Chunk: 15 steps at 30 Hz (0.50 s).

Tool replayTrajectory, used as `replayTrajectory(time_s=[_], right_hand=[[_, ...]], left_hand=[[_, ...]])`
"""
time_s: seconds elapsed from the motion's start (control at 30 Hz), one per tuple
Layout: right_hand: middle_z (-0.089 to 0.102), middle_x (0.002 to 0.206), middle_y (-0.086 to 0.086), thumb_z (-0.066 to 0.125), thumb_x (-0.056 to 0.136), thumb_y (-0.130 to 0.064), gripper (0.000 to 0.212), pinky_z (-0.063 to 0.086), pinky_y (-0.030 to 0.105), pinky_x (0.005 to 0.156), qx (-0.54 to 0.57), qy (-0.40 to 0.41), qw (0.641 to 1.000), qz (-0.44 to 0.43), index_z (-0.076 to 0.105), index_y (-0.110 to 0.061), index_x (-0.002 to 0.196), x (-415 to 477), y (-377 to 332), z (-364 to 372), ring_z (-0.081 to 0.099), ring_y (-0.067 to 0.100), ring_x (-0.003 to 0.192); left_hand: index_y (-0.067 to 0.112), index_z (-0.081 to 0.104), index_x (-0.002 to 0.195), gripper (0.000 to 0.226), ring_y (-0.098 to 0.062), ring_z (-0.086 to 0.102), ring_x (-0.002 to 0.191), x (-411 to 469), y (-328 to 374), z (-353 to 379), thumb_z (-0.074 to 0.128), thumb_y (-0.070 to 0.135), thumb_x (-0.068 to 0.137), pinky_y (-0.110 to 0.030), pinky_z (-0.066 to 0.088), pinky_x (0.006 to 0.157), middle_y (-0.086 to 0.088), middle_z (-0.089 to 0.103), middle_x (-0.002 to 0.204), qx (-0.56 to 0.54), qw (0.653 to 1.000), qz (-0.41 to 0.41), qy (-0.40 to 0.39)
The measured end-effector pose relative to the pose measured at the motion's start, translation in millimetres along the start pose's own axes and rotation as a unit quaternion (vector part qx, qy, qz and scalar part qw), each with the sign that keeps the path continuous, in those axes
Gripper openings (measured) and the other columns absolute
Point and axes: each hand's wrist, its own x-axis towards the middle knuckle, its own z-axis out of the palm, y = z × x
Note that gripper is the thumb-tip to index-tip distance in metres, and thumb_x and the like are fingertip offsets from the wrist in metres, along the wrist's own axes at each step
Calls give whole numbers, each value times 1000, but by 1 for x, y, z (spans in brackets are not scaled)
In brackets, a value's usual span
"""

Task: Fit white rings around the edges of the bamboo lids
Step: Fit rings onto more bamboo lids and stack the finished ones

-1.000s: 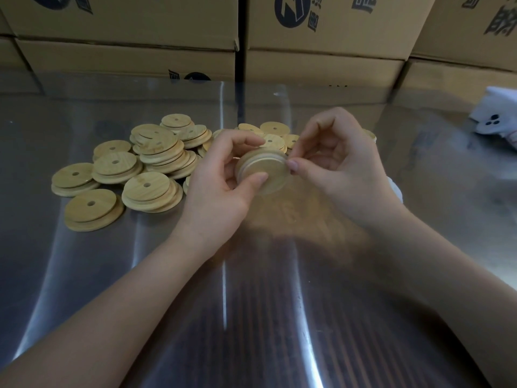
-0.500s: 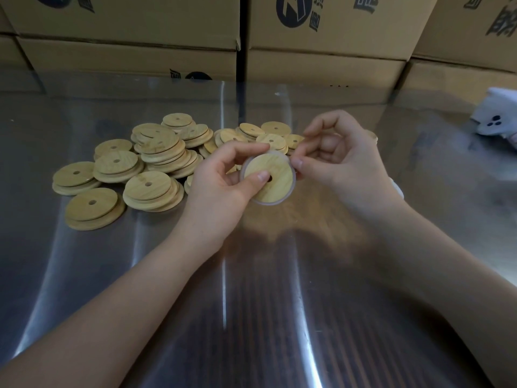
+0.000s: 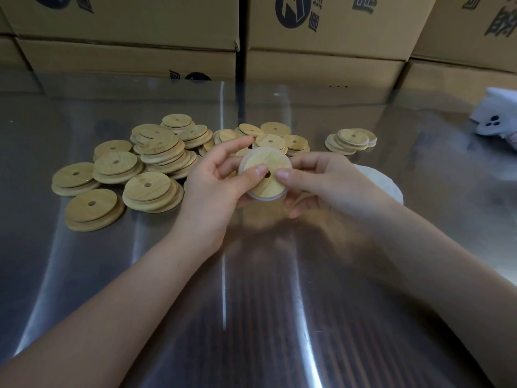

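Brown cardboard boxes with dark printed marks point(image 3: 321, 63) stand stacked along the far edge of a shiny metal table point(image 3: 251, 303). On the left half of the table lies a loose pile of round bamboo lids with small centre holes point(image 3: 156, 158), many overlapping or stacked. A smaller stack of the same lids point(image 3: 351, 140) sits apart on the far right. A pale white heap point(image 3: 383, 183) shows just behind the right wrist; what it is made of cannot be told. A white object with dark dots point(image 3: 495, 116) lies at the right edge.

Both forearms reach in from the near edge and meet above the middle of the table. The left hand point(image 3: 212, 189) and the right hand point(image 3: 330, 186) hold one bamboo lid point(image 3: 265, 161) between them, raised off the table and tilted toward the camera. Each hand is curled round its side of the lid, fingers behind it and thumb tip pressed on the near face, either side of the hole. A thin white ring point(image 3: 268, 198) shows along the lid's lower edge.
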Motion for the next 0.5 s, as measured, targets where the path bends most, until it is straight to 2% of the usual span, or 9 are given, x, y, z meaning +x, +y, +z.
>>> replayTrajectory(time_s=[0.13, 0.27, 0.5], right_hand=[[71, 77, 7, 77, 71, -28, 17, 56, 27, 57, 45, 9, 999, 3, 75, -15, 82, 2, 0, -1, 66, 17, 66], [71, 76, 9, 74, 79, -20, 15, 56, 26, 58, 57, 30, 998, 9, 73, -7, 85, 5, 2, -7, 66, 17, 66], [70, 77, 11, 76, 67, -26, 27, 56, 26, 56, 72, 29, 997, 1, 71, -6, 83, 6, 2, -7, 66, 18, 64]], left_hand=[[11, 62, 121, 32, -21, 72, 98, 2, -1, -2, 66, 11, 89, -36, 60, 80, -7, 76, 101, -25, 999, -46, -2], [5, 65, 115, 26, -21, 73, 95, 4, -2, -5, 66, 13, 90, -27, 60, 71, -9, 76, 100, -20, 996, -82, 1], [5, 67, 108, 25, -21, 74, 91, 8, -1, -8, 68, 13, 84, -25, 59, 68, -9, 77, 94, -18, 996, -83, 16]])
